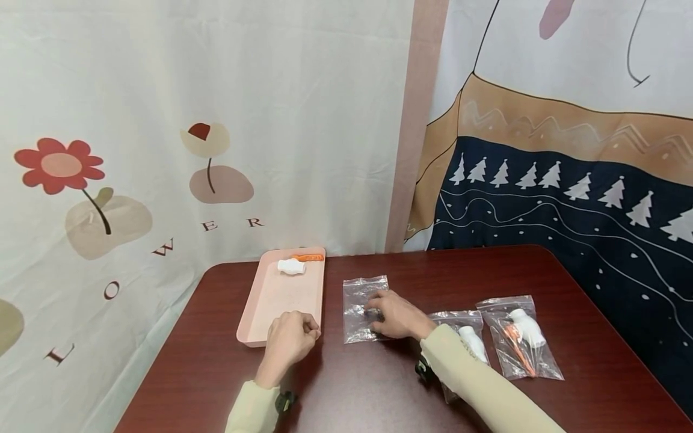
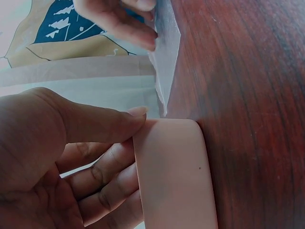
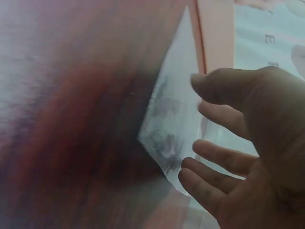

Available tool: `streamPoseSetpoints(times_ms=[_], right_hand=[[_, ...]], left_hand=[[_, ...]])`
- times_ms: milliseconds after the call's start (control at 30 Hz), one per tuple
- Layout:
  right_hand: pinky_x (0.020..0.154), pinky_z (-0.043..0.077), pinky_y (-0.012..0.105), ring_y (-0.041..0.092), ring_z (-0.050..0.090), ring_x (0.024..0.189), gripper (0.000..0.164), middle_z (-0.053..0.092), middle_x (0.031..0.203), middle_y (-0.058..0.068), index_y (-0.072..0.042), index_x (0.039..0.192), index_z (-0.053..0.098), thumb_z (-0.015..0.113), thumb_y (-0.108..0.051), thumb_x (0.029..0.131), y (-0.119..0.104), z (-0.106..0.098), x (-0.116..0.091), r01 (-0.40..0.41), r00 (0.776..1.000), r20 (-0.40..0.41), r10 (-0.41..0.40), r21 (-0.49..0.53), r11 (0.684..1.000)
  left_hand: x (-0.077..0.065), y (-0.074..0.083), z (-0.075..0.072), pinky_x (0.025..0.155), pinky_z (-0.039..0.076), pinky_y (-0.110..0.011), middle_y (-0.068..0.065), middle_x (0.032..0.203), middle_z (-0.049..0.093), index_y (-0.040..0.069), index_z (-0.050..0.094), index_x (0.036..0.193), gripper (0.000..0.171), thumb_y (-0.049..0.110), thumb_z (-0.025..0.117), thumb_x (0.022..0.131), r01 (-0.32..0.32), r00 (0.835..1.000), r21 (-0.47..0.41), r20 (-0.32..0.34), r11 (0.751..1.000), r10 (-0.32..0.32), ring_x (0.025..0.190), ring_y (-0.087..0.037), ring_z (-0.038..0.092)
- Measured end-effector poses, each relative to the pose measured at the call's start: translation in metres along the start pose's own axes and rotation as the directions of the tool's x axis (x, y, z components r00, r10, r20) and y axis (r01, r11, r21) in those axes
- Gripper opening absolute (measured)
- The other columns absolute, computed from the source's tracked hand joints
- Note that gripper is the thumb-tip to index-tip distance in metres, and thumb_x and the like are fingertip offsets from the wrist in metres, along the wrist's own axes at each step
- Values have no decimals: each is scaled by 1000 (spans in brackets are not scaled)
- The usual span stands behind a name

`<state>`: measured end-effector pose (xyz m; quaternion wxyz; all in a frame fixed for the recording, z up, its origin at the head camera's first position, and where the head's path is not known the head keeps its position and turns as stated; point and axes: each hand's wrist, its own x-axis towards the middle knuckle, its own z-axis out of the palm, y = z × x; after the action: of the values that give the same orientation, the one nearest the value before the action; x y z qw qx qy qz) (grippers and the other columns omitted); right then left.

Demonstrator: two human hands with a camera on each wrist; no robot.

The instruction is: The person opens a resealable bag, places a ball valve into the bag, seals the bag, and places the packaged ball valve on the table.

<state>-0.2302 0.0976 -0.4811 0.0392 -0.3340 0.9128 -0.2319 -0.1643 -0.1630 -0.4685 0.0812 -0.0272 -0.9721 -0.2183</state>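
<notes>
The head view looks forward and down from above the near side of the tabletop (image 1: 346, 385), far enough back to take in the whole tray (image 1: 281, 307) and the curtain (image 1: 325, 120) behind. The left wrist view is rolled sideways and close behind the left fingers (image 2: 105, 195), facing the tray's corner and, farther right, the clear bag (image 1: 354, 313) and the curtain's pine-tree part. The right wrist view, also rolled and close, looks left past the right fingers (image 3: 224, 157), over the bag, toward the tray's edge and the curtain's lettering. Both wrist views share the bag and part of the tray.
</notes>
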Motion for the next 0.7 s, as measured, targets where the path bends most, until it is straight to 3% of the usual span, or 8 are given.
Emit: streamPoseSetpoints(times_ms=[100,200,300,467,700], right_hand=[[109,48,48,34,60,127,43,65,133,17,-1,130,66,74,-15,90,4,-4,9,-72,995,-57,76,74,995],[103,52,47,31,63,121,47,67,128,18,0,133,63,75,-17,91,9,-6,19,-187,973,-102,207,174,967],[93,56,44,27,66,110,47,69,122,18,0,133,62,75,-19,92,14,-9,27,-306,929,-128,348,263,915],[90,56,42,25,65,103,48,70,118,17,1,130,62,73,-25,91,23,-10,36,-464,837,-138,529,333,821],[63,50,37,23,61,75,30,69,88,13,-3,85,70,75,-32,86,27,-7,50,-597,754,-150,640,250,762]], left_hand=[[0,0,0,60,44,-32,15,61,63,27,72,68,18,14,80,77,3,1000,-5,4,1000,-3,63,-8,57],[0,0,0,59,44,-32,15,61,63,26,72,68,18,14,80,77,1,1000,-7,4,1000,-1,63,-8,57],[0,0,0,59,44,-32,14,61,63,26,72,68,18,14,80,77,-2,1000,-7,2,1000,2,62,-8,57],[0,0,0,59,44,-32,14,61,63,26,72,68,17,14,80,77,-2,1000,-12,1,1000,2,63,-8,57],[1,0,0,59,44,-31,15,61,63,27,72,68,17,14,79,77,6,1000,-14,4,1000,-6,62,-8,57]])
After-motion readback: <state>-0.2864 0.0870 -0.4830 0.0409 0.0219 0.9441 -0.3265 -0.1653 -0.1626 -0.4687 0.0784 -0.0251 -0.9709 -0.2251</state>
